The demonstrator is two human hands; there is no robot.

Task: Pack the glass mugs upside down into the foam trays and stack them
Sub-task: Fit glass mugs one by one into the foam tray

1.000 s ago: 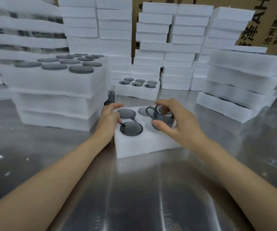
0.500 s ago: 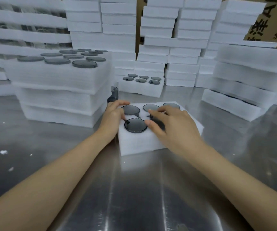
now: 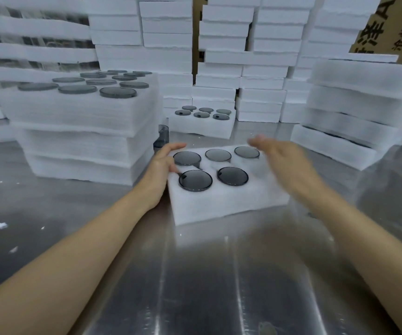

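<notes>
Here, the foam tray [image 3: 219,204] was a thick white block with a fuzzy, fibrous face, lying on the brushed-metal worktop [image 3: 195,274]; five smoky glass mugs [image 3: 195,180] sat upside down in its round pockets, three in the far row and two in the near one, only their flat, dark, circular bases showing. Your left hand [image 3: 161,165] lay against the tray's left edge, fingers nearly straight along the far corner, thumb touching the foam just beside the near-left mug; it held nothing. Your right hand [image 3: 284,160], blurred, hovered over the tray's right side, fingers loosely spread and empty, near the far-right mug but apart from it. On your left stood a stack of filled trays [image 3: 79,131]; a lone mug [image 3: 162,135] stood just beside it; another filled tray [image 3: 202,126] lay behind.
</notes>
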